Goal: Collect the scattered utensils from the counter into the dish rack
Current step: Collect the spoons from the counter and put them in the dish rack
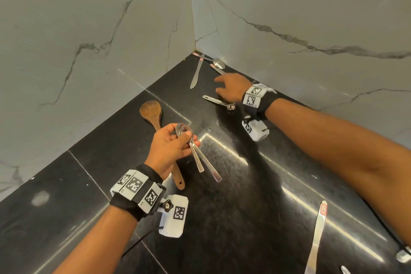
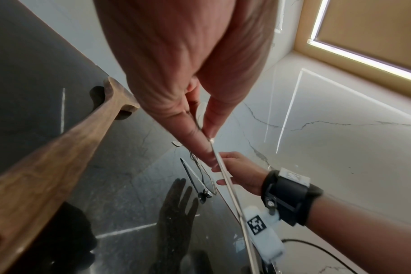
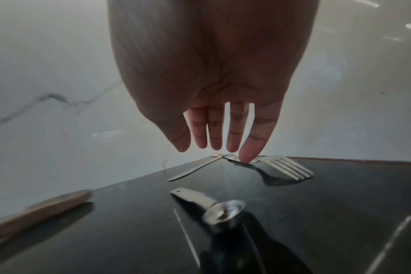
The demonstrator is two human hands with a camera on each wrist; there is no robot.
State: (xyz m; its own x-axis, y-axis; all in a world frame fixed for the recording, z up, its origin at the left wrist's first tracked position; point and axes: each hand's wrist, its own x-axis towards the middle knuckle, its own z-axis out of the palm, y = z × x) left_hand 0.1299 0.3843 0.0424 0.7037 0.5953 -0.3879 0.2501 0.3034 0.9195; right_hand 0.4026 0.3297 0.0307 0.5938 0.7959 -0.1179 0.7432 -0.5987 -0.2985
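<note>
My left hand (image 1: 184,138) grips two metal spoons (image 1: 200,158) above the black counter (image 1: 233,218), bowls in the fingers and handles pointing down toward me; the pinch also shows in the left wrist view (image 2: 204,128). My right hand (image 1: 219,85) reaches open toward the far corner, fingers straight (image 3: 214,146). Its little finger hangs over the handle of a fork (image 3: 284,168); I cannot tell whether it touches. A small measuring spoon (image 1: 219,101) lies just below that hand. A table knife (image 1: 196,73) and a spoon (image 1: 219,63) lie in the corner.
A wooden spoon (image 1: 151,111) lies on the counter under my left hand. Another metal utensil (image 1: 318,236) lies near the front right. Marble walls (image 1: 111,40) close off the counter on the left and at the back, meeting at the corner.
</note>
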